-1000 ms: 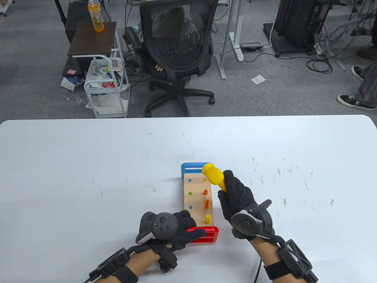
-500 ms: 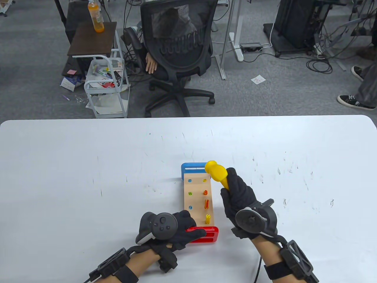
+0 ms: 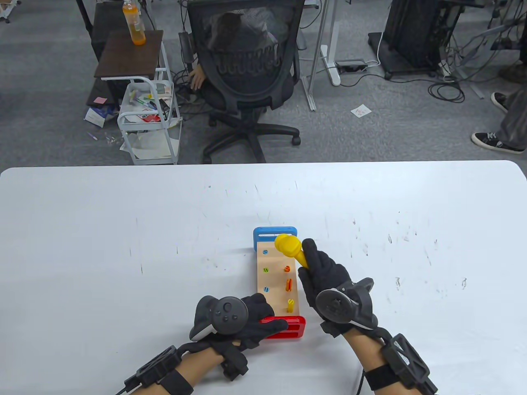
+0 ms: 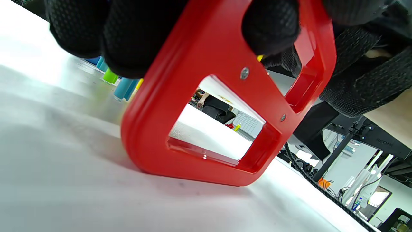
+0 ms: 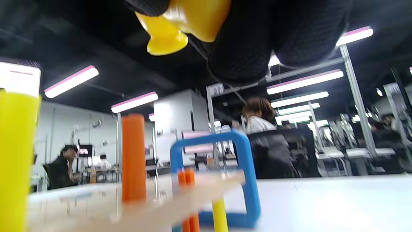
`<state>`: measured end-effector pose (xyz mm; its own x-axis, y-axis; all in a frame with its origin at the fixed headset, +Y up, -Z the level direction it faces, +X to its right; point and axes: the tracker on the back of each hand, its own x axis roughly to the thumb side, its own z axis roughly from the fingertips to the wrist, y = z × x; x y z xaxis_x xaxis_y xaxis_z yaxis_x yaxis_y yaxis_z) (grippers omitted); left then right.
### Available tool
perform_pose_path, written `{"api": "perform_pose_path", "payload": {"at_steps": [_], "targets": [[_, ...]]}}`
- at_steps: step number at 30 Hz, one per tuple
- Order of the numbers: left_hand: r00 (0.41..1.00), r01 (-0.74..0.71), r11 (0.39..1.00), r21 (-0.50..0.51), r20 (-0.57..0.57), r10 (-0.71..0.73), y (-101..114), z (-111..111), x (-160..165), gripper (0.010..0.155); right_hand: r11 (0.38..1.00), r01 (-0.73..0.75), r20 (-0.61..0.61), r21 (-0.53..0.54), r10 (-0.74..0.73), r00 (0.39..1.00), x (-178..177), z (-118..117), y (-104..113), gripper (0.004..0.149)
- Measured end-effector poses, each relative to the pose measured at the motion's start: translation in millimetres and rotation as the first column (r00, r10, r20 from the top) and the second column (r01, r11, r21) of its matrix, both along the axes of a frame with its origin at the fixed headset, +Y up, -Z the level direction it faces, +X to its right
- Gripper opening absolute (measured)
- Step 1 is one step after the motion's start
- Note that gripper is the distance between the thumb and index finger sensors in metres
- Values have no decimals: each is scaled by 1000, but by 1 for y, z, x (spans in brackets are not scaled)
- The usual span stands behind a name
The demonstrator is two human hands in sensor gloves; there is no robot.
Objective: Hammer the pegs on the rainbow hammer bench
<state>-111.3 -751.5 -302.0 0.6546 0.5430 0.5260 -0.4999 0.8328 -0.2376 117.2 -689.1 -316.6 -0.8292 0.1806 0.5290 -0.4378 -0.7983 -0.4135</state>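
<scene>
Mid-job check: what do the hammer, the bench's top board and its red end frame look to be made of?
The yellow toy hammer in the right hand looks like smooth moulded plastic or painted wood, judging by its even glossy colour. The pale flat top board looks like unpainted light wood, matte tan. The red end frame, gripped by the left hand, is glossy, likely lacquered wood or plastic, with two visible screws.

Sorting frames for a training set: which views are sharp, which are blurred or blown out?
Table view: evenly lit and sharp across the bench and yellow hammer. Left wrist view: red end frame crisp, table soft, background overexposed. Right wrist view: near yellow peg and orange peg blurred, ceiling lights glaring, right hand dark.
</scene>
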Motion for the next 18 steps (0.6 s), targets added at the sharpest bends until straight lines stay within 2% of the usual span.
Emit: {"api": "perform_pose_path", "payload": {"at_steps": [2,3,4,5,6,7,8,9,10,12,14,18], "targets": [[1000,1,1000,0,0,-1,0,0,0,60,999,38,-13,26,-37,999,2,1,1,69],[1000,1,1000,1,-1,-1,0,0,0,60,999,37,-15,7,-37,999,2,0,-1,69],[1000,1,1000,1,0,-1,0,0,0,60,999,7,-11,-36,-8,1000,2,-2,-4,67],[1000,3,1000,1,0,-3,0,0,0,60,976,-109,-16,-190,108,994,-3,-11,-8,65],[1000,3,1000,0,1,-3,0,0,0,60,875,-247,-36,-416,255,966,-8,-22,-13,64],[1000,3,1000,0,1,-3,0,0,0,60,581,-318,-65,-749,414,908,-1,-17,-9,66],[1000,2,1000,0,-1,-2,0,0,0,60,700,-285,-78,-655,313,947,0,-16,-7,64],[1000,1,1000,0,-2,-1,0,0,0,60,928,-136,4,-348,147,989,3,-11,-1,62],[1000,3,1000,0,-2,-3,0,0,0,60,992,65,58,-108,-59,997,7,-4,1,62],[1000,0,1000,0,-3,0,0,0,0,60,992,65,49,-107,-60,997,11,-1,8,64],[1000,1,1000,0,-3,-1,0,0,0,60,994,106,32,-33,-105,994,13,2,11,66],[1000,0,1000,0,-3,0,0,0,0,60,995,98,-3,23,-98,995,13,4,10,68]]}}
